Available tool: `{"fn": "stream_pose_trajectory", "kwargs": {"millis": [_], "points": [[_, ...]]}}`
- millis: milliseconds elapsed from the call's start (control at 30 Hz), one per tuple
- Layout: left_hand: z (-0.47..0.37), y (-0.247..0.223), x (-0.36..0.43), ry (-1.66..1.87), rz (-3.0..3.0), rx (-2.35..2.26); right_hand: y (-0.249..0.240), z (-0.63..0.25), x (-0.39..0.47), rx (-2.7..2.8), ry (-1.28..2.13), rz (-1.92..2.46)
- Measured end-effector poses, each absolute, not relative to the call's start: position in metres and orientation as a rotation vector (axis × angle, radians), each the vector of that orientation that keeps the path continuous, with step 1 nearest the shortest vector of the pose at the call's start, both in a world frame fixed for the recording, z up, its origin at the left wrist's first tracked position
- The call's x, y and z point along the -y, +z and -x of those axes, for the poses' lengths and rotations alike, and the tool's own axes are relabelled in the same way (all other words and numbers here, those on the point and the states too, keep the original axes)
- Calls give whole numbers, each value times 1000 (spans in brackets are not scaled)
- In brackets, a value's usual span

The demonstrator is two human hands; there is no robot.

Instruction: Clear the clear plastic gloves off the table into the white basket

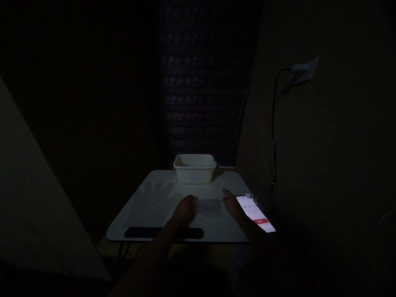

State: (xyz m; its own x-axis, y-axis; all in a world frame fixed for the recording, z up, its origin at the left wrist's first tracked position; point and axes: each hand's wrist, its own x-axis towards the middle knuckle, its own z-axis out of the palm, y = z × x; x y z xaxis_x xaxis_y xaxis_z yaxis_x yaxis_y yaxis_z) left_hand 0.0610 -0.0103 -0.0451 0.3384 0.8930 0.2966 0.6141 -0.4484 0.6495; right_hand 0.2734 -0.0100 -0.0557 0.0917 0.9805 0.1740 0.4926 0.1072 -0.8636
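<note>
My left hand (185, 209) is closed at the left edge of a thin, see-through plastic piece (209, 207) lying on the white table (229, 181). Beyond the piece's right edge is my right hand (230, 202), with its visible fingers apart and nothing seen between them; its lower part is lost in the dark. A flat, see-through glove shape (154, 198) lies to the left, its fingers pointing to the back. At the table's back stands a white basin (194, 175); its contents cannot be made out.
A lit phone (252, 210) showing a timer overlaps the view of my right forearm. A dark slot (145, 232) runs along the table's front edge. Behind are a dark blind (198, 82) and, at the right, a wall cable (273, 123). The room is very dim.
</note>
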Motion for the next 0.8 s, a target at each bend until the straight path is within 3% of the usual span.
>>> {"fn": "stream_pose_trajectory", "kwargs": {"millis": [133, 300, 800], "points": [[-72, -45, 20, 459, -2627, -1521, -47, -257, 20, 1831, 227, 1647], [-73, -51, 28, 185, -2802, -1636, -49, -238, 26, 2252, -56, 1571], [-72, -58, 32, 115, -2709, -1812, -56, -201, 36, 2471, -102, 1429]]}}
